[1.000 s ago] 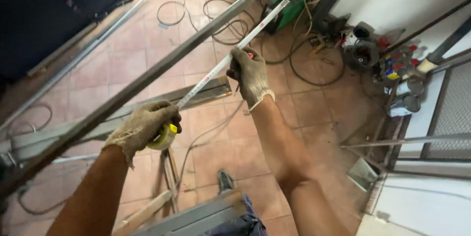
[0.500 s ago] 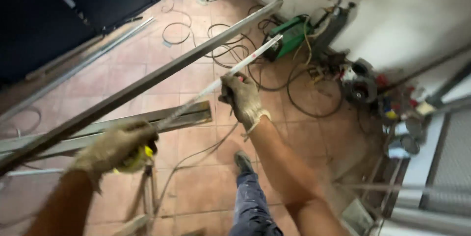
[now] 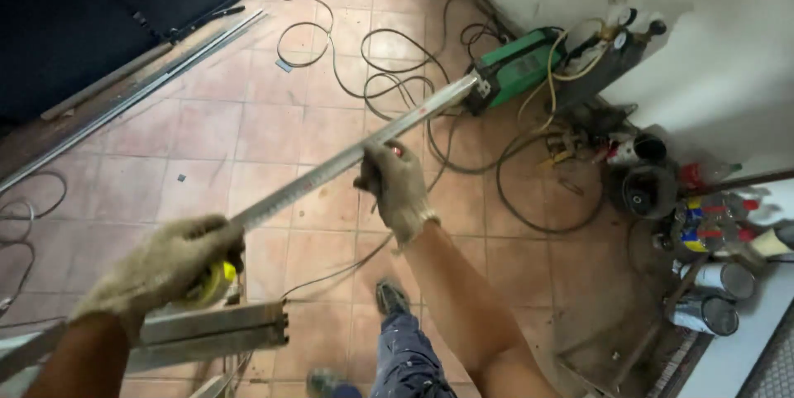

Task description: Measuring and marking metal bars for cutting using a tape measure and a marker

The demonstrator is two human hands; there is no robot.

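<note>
Below, terracotta tile floor, tangled cables, both gloved grips closed on metal strip.

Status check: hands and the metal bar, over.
Left hand grips yellow tape measure. Right hand grips metal bar. Cables on floor beneath.

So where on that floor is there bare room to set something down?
Bare tiles lie between the dark door and the held metal bar. Crowded: coiled cables, the green machine, and spray cans by the wall.
</note>
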